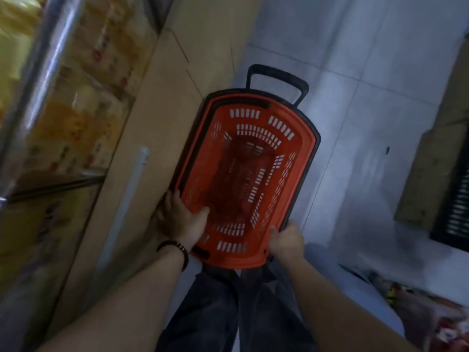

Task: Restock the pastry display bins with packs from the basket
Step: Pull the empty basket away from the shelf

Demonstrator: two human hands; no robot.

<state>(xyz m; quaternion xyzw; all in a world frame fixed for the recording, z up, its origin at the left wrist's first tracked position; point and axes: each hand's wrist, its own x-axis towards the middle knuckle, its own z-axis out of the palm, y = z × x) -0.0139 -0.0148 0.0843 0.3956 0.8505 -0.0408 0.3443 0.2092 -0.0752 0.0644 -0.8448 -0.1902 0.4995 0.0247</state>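
The red basket [228, 260] sits at the centre of the view, directly ahead of our legs and above the pale tiled floor [355, 110]; we cannot tell whether it rests on the tiles or is being carried. Its long axis runs away from us, and its slotted walls and bottom are fully exposed to the camera. A black telescopic handle [279, 77] stands out from the far end, and a dark frame edges the red rim. Our left hand [177, 214] grips the near left corner of the rim, thumb hooked inside the basket and fingers wrapped down the outer wall. Our right hand [286, 240] grips the near right corner in the same way, fingers curled round the edge and the thumb lying on the rim. A dark bracelet [177, 246] circles the left wrist. Dark trousers [228, 313] show below the basket, between the forearms. Just left of the basket rises the plain wooden side of the display unit [157, 123]. Further left are the clear-fronted display bins [76, 110], holding yellow-brown pastry packs [63, 128], blurred. At the right edge stands a black slotted crate [454, 212] against another wooden unit. Blurred colourful packages [406, 301] lie at the lower right.
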